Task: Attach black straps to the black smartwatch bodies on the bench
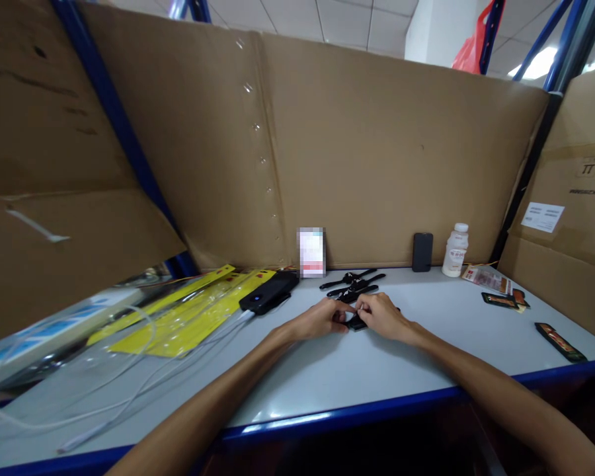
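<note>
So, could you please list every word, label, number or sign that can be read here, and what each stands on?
No words or numbers read clearly.
Right cardboard panel: framed mark like "TT"; printed line below blurred.
White label on it: too small.
Bottle: label blurred.
Lit screen: pixelated.
Dark packets: print blurred.
Yellow packaging: red marks too small.

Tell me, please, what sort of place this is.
Probably an improvised workstation, perhaps in a storeroom or workshop: blue posts resembling a shelving frame, cardboard panels standing as walls, and a grey tabletop suggest it.

Lone head view, forward and down over the near tabletop (347, 373) toward cardboard wall (352, 158)
</note>
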`<control>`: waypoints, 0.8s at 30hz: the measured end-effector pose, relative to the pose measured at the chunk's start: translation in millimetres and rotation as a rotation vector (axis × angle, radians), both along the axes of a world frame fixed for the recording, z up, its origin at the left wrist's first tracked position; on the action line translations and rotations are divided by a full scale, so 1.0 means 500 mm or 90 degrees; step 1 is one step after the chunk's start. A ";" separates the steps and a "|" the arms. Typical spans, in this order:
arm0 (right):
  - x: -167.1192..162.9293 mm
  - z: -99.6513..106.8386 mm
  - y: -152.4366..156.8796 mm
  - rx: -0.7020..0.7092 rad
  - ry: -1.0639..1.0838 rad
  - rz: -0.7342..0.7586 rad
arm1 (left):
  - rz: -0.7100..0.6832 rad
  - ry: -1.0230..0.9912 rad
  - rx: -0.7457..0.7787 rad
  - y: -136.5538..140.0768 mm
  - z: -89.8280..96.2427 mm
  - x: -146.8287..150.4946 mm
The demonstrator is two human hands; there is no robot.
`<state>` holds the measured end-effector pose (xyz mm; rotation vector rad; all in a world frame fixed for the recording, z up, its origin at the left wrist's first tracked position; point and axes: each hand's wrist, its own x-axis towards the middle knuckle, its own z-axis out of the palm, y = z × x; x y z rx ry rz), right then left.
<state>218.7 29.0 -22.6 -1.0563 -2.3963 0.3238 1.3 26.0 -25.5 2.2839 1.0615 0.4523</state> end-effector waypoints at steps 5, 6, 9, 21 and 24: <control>0.003 0.003 0.012 -0.090 0.016 -0.066 | 0.006 0.001 0.000 0.000 0.000 0.000; 0.006 0.005 0.010 -0.063 -0.015 -0.078 | 0.009 0.002 0.001 -0.001 0.001 0.001; 0.012 0.013 -0.004 0.038 -0.119 -0.107 | 0.013 -0.001 0.004 -0.004 0.005 0.003; 0.010 0.052 -0.048 0.069 -0.207 -0.112 | -0.014 0.017 0.041 -0.009 0.014 0.005; -0.003 0.047 -0.043 0.037 -0.220 -0.133 | -0.013 0.031 0.038 -0.007 0.011 0.004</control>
